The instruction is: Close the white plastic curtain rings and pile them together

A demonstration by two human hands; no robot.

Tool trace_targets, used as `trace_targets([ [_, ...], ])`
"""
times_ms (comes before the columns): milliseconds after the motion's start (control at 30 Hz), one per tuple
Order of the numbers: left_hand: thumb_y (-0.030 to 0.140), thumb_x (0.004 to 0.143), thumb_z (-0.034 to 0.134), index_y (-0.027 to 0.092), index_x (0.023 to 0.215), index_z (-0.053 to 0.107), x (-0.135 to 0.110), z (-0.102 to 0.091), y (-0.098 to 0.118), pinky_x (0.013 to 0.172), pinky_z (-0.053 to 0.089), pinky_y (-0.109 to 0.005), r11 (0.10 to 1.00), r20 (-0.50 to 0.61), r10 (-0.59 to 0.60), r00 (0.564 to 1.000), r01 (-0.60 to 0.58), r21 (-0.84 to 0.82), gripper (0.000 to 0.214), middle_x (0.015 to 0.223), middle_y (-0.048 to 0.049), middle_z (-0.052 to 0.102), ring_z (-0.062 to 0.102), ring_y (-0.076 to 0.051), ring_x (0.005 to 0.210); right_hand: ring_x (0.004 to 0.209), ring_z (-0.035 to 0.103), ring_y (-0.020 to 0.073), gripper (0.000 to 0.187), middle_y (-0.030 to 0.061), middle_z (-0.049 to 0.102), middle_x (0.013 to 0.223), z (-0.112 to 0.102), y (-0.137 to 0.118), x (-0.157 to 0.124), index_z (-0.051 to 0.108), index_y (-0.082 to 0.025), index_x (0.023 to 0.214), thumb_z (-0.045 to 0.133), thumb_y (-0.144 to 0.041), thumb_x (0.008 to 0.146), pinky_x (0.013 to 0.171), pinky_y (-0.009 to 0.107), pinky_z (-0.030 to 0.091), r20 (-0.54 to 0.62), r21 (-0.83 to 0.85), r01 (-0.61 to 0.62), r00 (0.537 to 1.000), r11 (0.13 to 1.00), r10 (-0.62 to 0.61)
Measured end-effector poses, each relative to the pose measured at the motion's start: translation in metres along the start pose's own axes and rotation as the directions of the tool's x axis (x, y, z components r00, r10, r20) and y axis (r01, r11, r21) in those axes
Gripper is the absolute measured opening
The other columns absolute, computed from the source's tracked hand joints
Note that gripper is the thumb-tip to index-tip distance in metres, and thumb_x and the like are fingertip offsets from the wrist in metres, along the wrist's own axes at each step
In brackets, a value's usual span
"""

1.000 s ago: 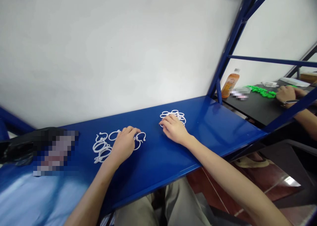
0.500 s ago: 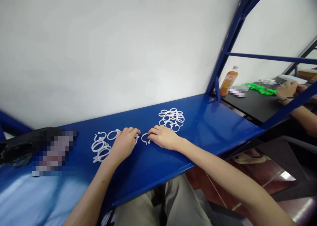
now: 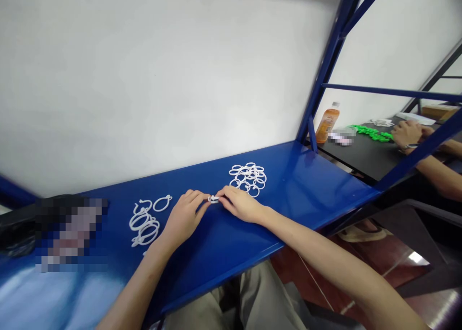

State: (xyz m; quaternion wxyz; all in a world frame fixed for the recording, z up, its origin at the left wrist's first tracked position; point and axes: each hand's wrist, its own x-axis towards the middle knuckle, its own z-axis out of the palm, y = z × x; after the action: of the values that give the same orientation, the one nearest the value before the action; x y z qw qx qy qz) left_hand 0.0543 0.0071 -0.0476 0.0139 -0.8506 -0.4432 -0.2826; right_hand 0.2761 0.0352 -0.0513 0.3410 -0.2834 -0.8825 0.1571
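Observation:
My left hand (image 3: 183,214) and my right hand (image 3: 241,203) meet fingertip to fingertip on the blue shelf (image 3: 306,180). Both pinch one small white plastic ring (image 3: 213,199) between them, just above the shelf surface. A heap of several white rings (image 3: 249,177) lies just beyond my right hand. Another loose group of white rings (image 3: 146,220) lies to the left of my left hand.
A dark bag with a blurred patch (image 3: 54,229) sits at the shelf's left end. Blue frame posts (image 3: 325,70) rise on the right. Beyond them, on a black table, stand an orange bottle (image 3: 327,123) and green parts (image 3: 371,133), with another person's hand (image 3: 407,132) there.
My right hand left the right heap and came left with a ring. My left hand lifted off the left group, and both hands now pinch the ring together.

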Motion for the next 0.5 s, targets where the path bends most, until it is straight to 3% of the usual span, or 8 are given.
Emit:
trace_targets([
  [167,0.036,0.104,0.039,0.022,0.092,0.061,0.0008,0.0025,0.0050,0.082,0.045,-0.035,0.997,-0.001,-0.062,0.998,0.062,-0.049,0.029,0.090,-0.0031,0.067,0.057,-0.019,0.088,0.089,0.069,0.0164,0.013,0.0049,0.072,0.100,0.0012,0.0030,-0.0002,0.063,-0.020,0.106,0.053,-0.026,0.101,0.082,0.029,0.054,-0.090,0.157,-0.062,0.993,0.986,0.077],
  [500,0.023,0.101,0.036,0.021,0.077,0.058,-0.0015,0.0003,0.0076,0.074,0.040,-0.034,1.000,0.045,0.010,0.999,-0.011,0.023,0.032,0.076,-0.0026,0.065,0.053,-0.020,0.079,0.091,0.067,0.0171,0.013,0.0078,0.072,0.098,0.0045,-0.0007,-0.0050,0.064,-0.017,0.099,0.051,-0.021,0.102,0.082,0.030,0.055,-0.014,0.041,0.058,0.998,0.997,-0.057],
])
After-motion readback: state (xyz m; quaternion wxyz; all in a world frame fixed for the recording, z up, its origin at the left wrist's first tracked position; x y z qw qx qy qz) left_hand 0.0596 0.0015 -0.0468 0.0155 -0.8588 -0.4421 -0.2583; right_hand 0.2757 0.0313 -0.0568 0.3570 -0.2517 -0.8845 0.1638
